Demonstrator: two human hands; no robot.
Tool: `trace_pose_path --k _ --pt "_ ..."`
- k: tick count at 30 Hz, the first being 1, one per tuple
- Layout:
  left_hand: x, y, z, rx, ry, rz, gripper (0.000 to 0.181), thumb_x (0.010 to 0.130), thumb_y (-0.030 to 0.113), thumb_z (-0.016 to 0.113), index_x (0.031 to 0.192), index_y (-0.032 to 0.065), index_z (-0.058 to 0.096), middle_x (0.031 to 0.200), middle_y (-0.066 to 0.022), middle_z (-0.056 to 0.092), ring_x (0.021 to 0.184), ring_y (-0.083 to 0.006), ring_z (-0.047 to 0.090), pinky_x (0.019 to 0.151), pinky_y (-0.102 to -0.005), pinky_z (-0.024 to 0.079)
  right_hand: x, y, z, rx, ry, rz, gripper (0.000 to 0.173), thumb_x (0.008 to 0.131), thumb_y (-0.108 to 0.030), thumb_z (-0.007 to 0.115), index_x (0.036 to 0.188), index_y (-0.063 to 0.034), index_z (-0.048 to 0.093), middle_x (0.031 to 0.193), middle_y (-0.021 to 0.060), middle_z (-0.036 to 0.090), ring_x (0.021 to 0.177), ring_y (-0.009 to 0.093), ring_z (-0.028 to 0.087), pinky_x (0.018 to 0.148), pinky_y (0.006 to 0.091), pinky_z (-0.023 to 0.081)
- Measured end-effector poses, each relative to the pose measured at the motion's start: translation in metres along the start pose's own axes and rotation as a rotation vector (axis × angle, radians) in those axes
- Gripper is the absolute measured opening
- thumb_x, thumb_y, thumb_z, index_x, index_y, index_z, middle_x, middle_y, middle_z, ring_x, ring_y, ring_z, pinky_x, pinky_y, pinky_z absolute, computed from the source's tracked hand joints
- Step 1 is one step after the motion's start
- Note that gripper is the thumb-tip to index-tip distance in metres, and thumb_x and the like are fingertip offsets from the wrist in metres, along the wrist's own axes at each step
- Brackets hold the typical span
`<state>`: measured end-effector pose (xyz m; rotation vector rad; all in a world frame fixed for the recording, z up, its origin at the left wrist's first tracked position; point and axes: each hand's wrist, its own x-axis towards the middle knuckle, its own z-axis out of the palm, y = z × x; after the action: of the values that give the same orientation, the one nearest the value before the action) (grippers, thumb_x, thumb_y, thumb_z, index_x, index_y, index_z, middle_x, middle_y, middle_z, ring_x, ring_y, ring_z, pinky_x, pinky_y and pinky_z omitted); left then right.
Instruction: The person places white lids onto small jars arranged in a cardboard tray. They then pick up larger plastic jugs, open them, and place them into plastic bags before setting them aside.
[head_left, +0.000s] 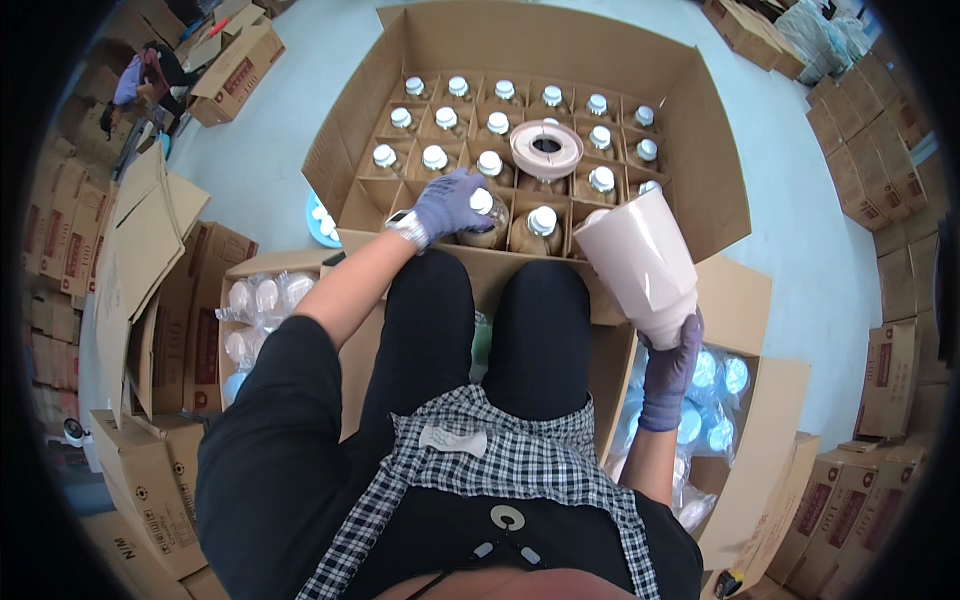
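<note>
Before me stands an open divided cardboard carton (551, 34) with bottles in its cells, each topped by a white cap. My left hand (448, 204), in a purple glove, grips a capped clear bottle (491, 225) in the front row. In my gloved right hand (673, 379) is a pale pink plastic cup-like housing (641, 259), held tilted by its narrow end over the carton's front right corner. A round pink plastic piece (546, 166) with a dark centre sits on top of the bottles, right of the middle. Another white-capped bottle (540, 229) stands just right of my left hand.
Boxes with bagged items flank my legs: pink ones (268, 296) left, blue ones (705, 367) right. A blue basin (322, 221) of white pieces sits left of the carton. Stacked cartons (862, 135) line both sides. Another person (142, 79) bends at upper left.
</note>
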<state>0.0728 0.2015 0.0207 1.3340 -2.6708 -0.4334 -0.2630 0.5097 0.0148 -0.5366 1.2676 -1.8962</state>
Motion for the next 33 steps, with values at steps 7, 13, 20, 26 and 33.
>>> trace_pose_path --k 7,13,20,26,33 --pt "-0.186 0.062 -0.179 -0.275 0.523 0.127 0.06 0.068 0.022 0.091 0.124 0.0102 0.071 0.107 -0.012 0.067 0.099 -0.0299 0.068 0.089 -0.0389 0.055 -0.014 -0.05 0.01 -0.076 -0.155 -0.179 0.063 0.104 -0.042 0.059 0.151 -0.0041 0.04 0.145 0.018 0.054 0.137 0.03 0.053 0.118 0.045 0.04" --pt "-0.258 0.091 -0.153 -0.537 0.424 0.119 0.111 0.062 0.028 0.097 0.159 0.0105 0.043 0.1 -0.0075 0.068 0.087 -0.0191 0.068 0.082 -0.0346 0.056 -0.038 -0.079 0.097 -0.13 -0.426 -0.189 0.072 0.1 -0.053 0.054 0.15 -0.0013 0.048 0.146 0.0188 0.055 0.14 0.031 0.052 0.12 0.0445 0.039" --pt "-0.303 0.099 -0.122 -0.509 -0.032 -0.132 0.1 0.07 0.035 0.095 0.156 0.0101 0.048 0.114 -0.0104 0.07 0.106 -0.0251 0.068 0.094 -0.0361 0.054 -0.056 -0.067 0.145 -0.508 -0.774 0.087 0.052 0.093 -0.026 0.069 0.139 -0.0039 0.061 0.129 0.0092 0.065 0.12 0.02 0.06 0.107 0.0331 0.046" --pt "-0.38 0.034 -0.045 -0.797 -0.308 -0.365 0.086 0.076 0.033 0.093 0.146 0.0023 0.055 0.129 -0.0154 0.063 0.105 -0.0229 0.065 0.092 -0.0388 0.056 -0.061 -0.002 0.127 -0.504 -0.705 0.284 0.035 0.102 -0.026 0.058 0.129 -0.0033 0.066 0.118 0.0062 0.067 0.106 0.015 0.063 0.093 0.0269 0.05" --pt "-0.329 0.062 0.01 -0.892 0.286 -0.075 0.112 0.078 0.032 0.09 0.163 0.0006 0.025 0.159 -0.0179 0.042 0.149 -0.0302 0.041 0.123 -0.0451 0.033 -0.065 0.01 0.13 -0.29 -0.707 0.48 0.046 0.109 -0.036 0.045 0.129 -0.0006 0.066 0.12 0.0078 0.069 0.107 0.016 0.065 0.086 0.0279 0.055"
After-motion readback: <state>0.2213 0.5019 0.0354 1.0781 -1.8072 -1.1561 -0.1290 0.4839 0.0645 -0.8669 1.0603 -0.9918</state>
